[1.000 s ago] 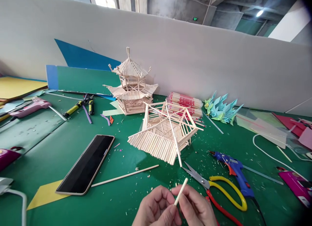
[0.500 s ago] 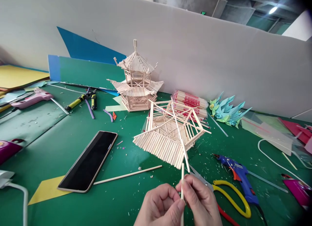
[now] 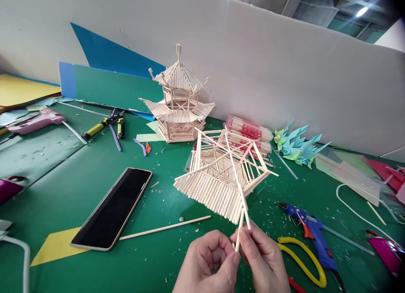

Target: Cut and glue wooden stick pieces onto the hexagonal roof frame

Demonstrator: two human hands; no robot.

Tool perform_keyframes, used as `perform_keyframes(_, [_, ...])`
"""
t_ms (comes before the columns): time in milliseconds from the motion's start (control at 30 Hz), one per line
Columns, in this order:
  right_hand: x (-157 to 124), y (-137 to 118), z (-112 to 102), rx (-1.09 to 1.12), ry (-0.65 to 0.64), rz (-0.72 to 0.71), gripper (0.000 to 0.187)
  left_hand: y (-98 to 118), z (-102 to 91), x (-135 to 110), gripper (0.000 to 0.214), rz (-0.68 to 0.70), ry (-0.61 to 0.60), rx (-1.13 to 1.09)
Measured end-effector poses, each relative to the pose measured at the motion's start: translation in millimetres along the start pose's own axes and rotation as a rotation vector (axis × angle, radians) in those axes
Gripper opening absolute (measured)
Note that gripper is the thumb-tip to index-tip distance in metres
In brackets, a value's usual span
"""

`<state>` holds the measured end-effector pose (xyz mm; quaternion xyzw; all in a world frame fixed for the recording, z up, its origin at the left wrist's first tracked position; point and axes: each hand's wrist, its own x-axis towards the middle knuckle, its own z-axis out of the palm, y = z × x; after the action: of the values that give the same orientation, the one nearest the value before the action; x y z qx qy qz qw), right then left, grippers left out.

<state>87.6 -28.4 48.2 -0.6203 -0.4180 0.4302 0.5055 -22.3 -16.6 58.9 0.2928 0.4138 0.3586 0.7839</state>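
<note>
One short stick between two hands' fingers.

Pale wood stick; green table; blue glue gun; black phone.

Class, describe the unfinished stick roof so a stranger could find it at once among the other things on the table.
On the green table, look before the white wall for the finished two-tier pagoda. Just nearer and to its right lies the unfinished stick roof. Unlike the pagoda, it is one open, tilted tier, its bare spokes showing.
</note>
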Motion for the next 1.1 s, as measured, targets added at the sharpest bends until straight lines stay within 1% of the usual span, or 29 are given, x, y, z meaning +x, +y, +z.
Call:
perform_keyframes(200, [-0.4, 2.7, -0.8, -0.018, 0.021, 0.062, 0.031, 2.2, -1.4, 2.1, 0.044, 0.012, -0.007, 0.045])
perform_keyframes(400, [0.0, 0.4, 2.5, -0.013, 0.044, 0.067, 0.032, 4.9, -3.2, 2.6, 0.045, 0.026, 0.014, 0.097])
perform_keyframes(567, [1.0, -0.3, 2.2, -0.019, 0.042, 0.039, 0.030, 4.7, -6.5, 7.3, 0.041, 0.049, -0.027, 0.124])
perform_keyframes(733, [2.1, 3.5, -1.1, -0.060, 0.050, -0.001, 0.028, 2.9, -6.9, 11.4, 0.041, 0.010, -0.052, 0.103])
perform_keyframes(967, [3.8, 8.8, -2.9, -0.051, -0.022, -0.038, 0.025, 5.7, -1.7, 17.4, 0.043, -0.034, -0.010, 0.053])
perform_keyframes(1100, [4.6, 8.6, -3.9, -0.095, -0.019, -0.092, 0.026, 4.9, -1.1, 18.6, 0.040, -0.042, 0.004, 0.037])
